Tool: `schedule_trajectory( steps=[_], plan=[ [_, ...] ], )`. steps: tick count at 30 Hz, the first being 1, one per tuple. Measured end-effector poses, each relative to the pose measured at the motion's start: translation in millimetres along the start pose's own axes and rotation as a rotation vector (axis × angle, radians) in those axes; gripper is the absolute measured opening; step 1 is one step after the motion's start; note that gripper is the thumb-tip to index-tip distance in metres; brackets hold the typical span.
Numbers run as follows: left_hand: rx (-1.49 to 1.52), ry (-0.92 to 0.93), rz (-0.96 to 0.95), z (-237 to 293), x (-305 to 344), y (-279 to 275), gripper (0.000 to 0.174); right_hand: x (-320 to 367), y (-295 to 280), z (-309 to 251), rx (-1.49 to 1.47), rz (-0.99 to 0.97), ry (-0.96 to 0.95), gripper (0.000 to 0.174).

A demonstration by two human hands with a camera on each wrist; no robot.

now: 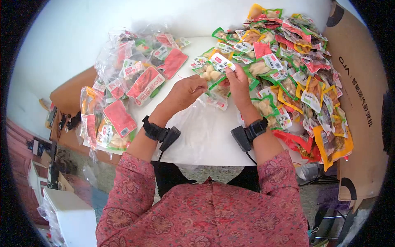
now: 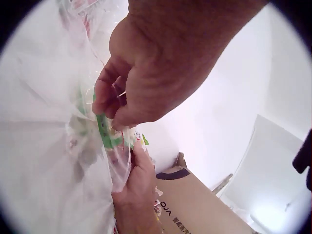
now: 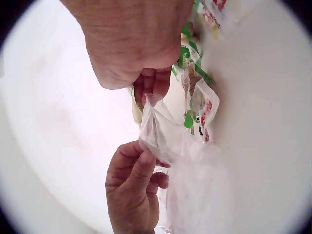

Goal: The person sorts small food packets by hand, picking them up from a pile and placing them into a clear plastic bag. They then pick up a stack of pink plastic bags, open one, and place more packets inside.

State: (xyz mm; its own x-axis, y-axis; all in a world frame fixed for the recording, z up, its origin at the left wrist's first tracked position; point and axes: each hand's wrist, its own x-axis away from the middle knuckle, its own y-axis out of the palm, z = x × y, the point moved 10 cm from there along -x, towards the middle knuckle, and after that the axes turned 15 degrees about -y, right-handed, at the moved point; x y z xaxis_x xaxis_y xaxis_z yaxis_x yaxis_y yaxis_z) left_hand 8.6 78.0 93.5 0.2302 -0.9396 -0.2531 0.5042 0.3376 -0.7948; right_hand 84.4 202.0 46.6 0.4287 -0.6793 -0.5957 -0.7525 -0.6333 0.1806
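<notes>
My right hand (image 1: 239,85) grips a green-edged food packet (image 1: 212,74) with a white label, its thumb on the label side. Close by on the left, my left hand (image 1: 186,94) pinches the mouth of a thin clear plastic bag (image 3: 168,131). Part of the bag's edge also reaches the curled fingers of the right hand (image 3: 131,48) in the right wrist view. The rest of the bag hangs down and spreads over the white tabletop (image 1: 224,144). In the left wrist view, the packet's green edge (image 2: 105,131) shows just below the left fingertips.
A large heap of food packets (image 1: 284,61) with green and yellow edges covers the table's right side. Filled clear bags of packets (image 1: 144,84) lie at the left. A cardboard box (image 1: 362,111) stands along the right edge, and a white wall is behind.
</notes>
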Motion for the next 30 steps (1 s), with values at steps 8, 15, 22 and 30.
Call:
schedule_trajectory(
  steps=[8, 15, 22, 30],
  plan=[
    [-0.071, -0.051, 0.096, 14, 3, -18, 0.01, 22, 36, 33, -0.256, -0.364, 0.343, 0.018],
    [-0.002, -0.094, 0.078, 18, 3, -16, 0.012, 42, 59, 6, -0.113, -0.723, 0.353, 0.02],
    [0.05, -0.079, 0.112, 21, 0, -9, 0.011, 43, 73, -11, -0.087, -0.778, 0.092, 0.018],
    [0.098, -0.13, 0.224, 8, -6, -19, 0.012, -9, 0, -46, 0.579, -0.105, -0.367, 0.016]
  ],
)
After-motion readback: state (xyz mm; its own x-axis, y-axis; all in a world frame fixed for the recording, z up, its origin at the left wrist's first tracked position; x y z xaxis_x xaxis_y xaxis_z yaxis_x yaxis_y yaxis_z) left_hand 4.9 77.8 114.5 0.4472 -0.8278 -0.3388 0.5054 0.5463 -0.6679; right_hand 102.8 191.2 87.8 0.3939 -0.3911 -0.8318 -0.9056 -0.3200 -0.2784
